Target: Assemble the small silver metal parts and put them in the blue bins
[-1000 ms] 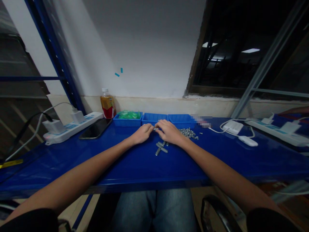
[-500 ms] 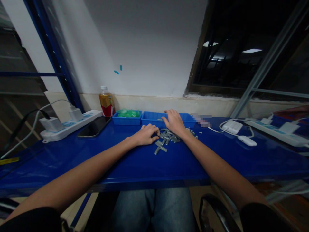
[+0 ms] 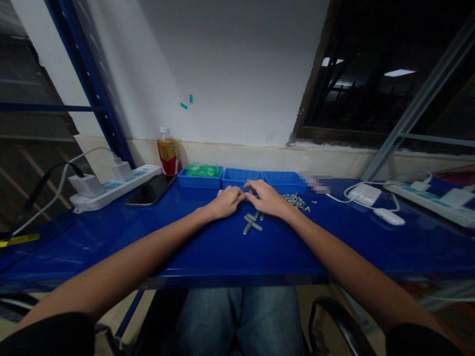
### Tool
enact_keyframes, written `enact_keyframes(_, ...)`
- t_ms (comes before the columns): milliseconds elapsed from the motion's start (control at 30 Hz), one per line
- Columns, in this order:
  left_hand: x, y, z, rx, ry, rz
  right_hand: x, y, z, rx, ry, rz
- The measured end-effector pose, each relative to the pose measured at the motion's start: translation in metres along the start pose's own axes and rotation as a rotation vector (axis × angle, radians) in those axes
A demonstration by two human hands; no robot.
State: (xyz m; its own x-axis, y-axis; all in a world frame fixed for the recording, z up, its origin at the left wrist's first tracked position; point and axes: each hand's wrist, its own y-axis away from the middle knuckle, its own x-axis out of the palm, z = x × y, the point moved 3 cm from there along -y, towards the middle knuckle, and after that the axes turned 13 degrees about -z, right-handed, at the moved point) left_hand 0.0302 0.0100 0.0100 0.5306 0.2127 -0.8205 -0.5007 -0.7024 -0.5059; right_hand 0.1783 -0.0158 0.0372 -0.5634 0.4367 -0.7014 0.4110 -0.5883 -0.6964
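Observation:
My left hand (image 3: 227,201) rests over the blue table with its fingers curled together. Its fingertips meet those of my right hand (image 3: 267,199), whose thumb and fingers are bent inward. Whatever is pinched between them is too small or hidden to make out. Just below my right hand lie several short, grey metal cylinders (image 3: 253,225), some partly covered by it. A pile of small silvery screws (image 3: 295,200) sits to the right of that hand. Behind the hands stand two blue bins, the middle bin (image 3: 241,173) and the right bin (image 3: 284,179).
A blue bin (image 3: 200,183) with green plastic bags (image 3: 202,170) stands at the back left, beside a drink bottle (image 3: 168,153). Further left are a phone (image 3: 150,190) and a power strip (image 3: 87,199). A white charger (image 3: 363,194) and its cable lie on the right.
My right hand has come down from the middle bin to the metal cylinders, covering most of them. Its fingertips now meet my left hand's. The view has shifted slightly.

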Motion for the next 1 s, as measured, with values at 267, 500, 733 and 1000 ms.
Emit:
enact_keyframes(267, -0.009, -0.007, 0.007, -0.156, 0.351, -0.128, -0.006, -0.002, 0.008, -0.088, 0.196, -0.056)
enact_keyframes(500, 0.004, -0.008, -0.017, 0.175, 0.066, 0.037, -0.008, -0.019, -0.028, 0.104, 0.356, -0.257)
enact_keyframes(733, 0.006, -0.005, -0.012, 0.089, -0.036, 0.03, -0.007, -0.006, -0.022, 0.035, 0.221, -0.127)
enact_keyframes(1000, -0.007, -0.009, 0.005, -0.085, 0.257, -0.158, -0.009, -0.002, 0.005, -0.123, 0.143, -0.036)
